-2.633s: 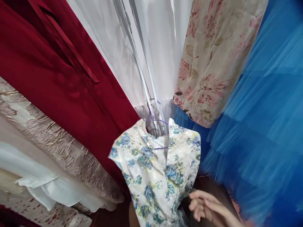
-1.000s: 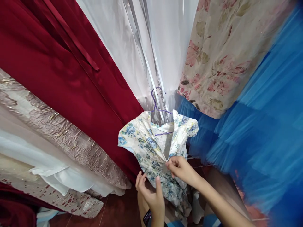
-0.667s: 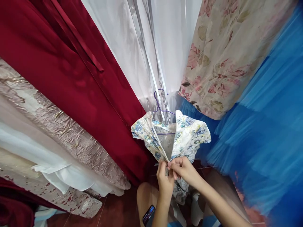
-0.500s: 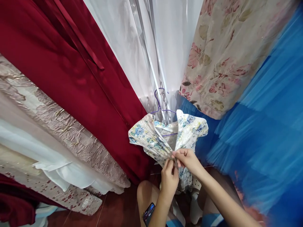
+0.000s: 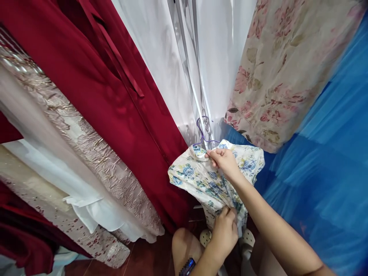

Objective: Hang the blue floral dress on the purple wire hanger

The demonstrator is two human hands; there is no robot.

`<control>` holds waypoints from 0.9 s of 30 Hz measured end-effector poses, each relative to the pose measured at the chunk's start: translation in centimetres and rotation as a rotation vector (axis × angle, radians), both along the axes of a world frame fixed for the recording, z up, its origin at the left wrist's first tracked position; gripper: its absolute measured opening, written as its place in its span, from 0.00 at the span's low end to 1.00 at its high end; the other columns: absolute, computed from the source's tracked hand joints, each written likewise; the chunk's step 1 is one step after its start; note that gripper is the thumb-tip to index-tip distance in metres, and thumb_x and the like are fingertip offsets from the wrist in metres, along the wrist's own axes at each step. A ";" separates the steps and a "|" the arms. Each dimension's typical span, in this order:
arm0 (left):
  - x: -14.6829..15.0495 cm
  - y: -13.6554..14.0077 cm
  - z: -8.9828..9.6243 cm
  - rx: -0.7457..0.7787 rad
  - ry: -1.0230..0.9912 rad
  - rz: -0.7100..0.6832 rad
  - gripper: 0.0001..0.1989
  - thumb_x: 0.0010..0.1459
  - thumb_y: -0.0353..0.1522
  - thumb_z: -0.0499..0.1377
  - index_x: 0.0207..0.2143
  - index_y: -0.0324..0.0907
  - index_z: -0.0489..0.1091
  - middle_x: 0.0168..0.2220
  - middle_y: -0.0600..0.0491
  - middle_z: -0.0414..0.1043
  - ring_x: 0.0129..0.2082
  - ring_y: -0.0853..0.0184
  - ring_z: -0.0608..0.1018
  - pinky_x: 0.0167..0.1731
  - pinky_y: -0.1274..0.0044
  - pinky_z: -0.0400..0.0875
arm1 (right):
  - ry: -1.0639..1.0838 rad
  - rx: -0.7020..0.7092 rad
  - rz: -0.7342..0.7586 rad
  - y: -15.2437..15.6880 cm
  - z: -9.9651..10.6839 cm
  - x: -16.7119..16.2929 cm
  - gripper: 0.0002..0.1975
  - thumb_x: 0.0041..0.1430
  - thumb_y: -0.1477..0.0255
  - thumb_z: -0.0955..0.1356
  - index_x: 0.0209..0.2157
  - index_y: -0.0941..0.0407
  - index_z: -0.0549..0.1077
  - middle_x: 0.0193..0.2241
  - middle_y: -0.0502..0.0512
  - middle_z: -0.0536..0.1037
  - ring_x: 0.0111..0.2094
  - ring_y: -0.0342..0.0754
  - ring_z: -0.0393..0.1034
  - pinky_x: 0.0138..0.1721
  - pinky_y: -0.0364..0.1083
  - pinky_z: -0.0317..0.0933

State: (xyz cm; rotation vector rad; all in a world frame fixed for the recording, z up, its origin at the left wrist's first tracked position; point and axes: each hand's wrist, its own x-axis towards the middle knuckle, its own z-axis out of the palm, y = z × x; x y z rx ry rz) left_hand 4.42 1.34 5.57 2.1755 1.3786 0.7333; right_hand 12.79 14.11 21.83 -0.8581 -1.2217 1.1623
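Observation:
A white blouse with blue and yellow flowers (image 5: 189, 172) hangs on a purple wire hanger (image 5: 202, 132) in front of me. At its neckline, my right hand (image 5: 225, 161) is closed in a pinch on the collar edge. Lower down, around the waist of the garment, my left hand (image 5: 225, 226) grips the front fabric with bent fingers. The blouse's front edges lie close together between my hands. My right hand and forearm cover part of its right front.
White ribbons (image 5: 198, 76) hang down beside the hanger. A long red dress (image 5: 138, 126) and a pink brocade garment (image 5: 100, 153) hang at left. To the right are a floral skirt (image 5: 270, 84) and blue tulle (image 5: 322, 165). A phone (image 5: 188, 265) lies by my knee.
My right hand has moved up from the middle of the blouse to its neckline. My left hand has shifted lower. The front, which gaped open, now lies drawn together.

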 end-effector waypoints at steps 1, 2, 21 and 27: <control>0.0 0.0 0.1 -0.015 -0.024 0.001 0.17 0.53 0.18 0.50 0.40 0.43 0.69 0.42 0.47 0.70 0.40 0.61 0.75 0.40 0.74 0.68 | 0.002 0.000 0.010 -0.1 0.0 0.0 0.20 0.58 0.59 0.69 0.18 0.57 0.70 0.12 0.47 0.66 0.14 0.38 0.52 0.17 0.40 0.45; -0.2 0.0 0.4 -0.026 -0.053 0.005 0.14 0.55 0.19 0.52 0.38 0.43 0.69 0.40 0.48 0.71 0.39 0.61 0.75 0.39 0.74 0.68 | -0.003 0.003 0.023 -0.3 0.0 0.0 0.19 0.58 0.59 0.68 0.21 0.57 0.72 0.12 0.46 0.66 0.14 0.38 0.52 0.17 0.40 0.45; -4.7 11.4 16.9 0.640 -0.316 0.158 0.11 0.66 0.33 0.53 0.31 0.40 0.69 0.30 0.52 0.69 0.32 0.68 0.72 0.34 0.77 0.65 | -0.294 0.282 -0.057 -0.9 -3.4 0.8 0.17 0.63 0.61 0.66 0.24 0.56 0.65 0.17 0.44 0.61 0.20 0.41 0.53 0.23 0.42 0.47; -6.2 13.3 17.3 0.644 -0.506 0.350 0.12 0.65 0.36 0.54 0.30 0.40 0.69 0.28 0.54 0.69 0.31 0.68 0.72 0.35 0.79 0.65 | -0.511 0.332 -0.030 -1.1 -5.7 1.0 0.17 0.65 0.65 0.64 0.23 0.55 0.63 0.18 0.46 0.63 0.22 0.42 0.56 0.26 0.43 0.49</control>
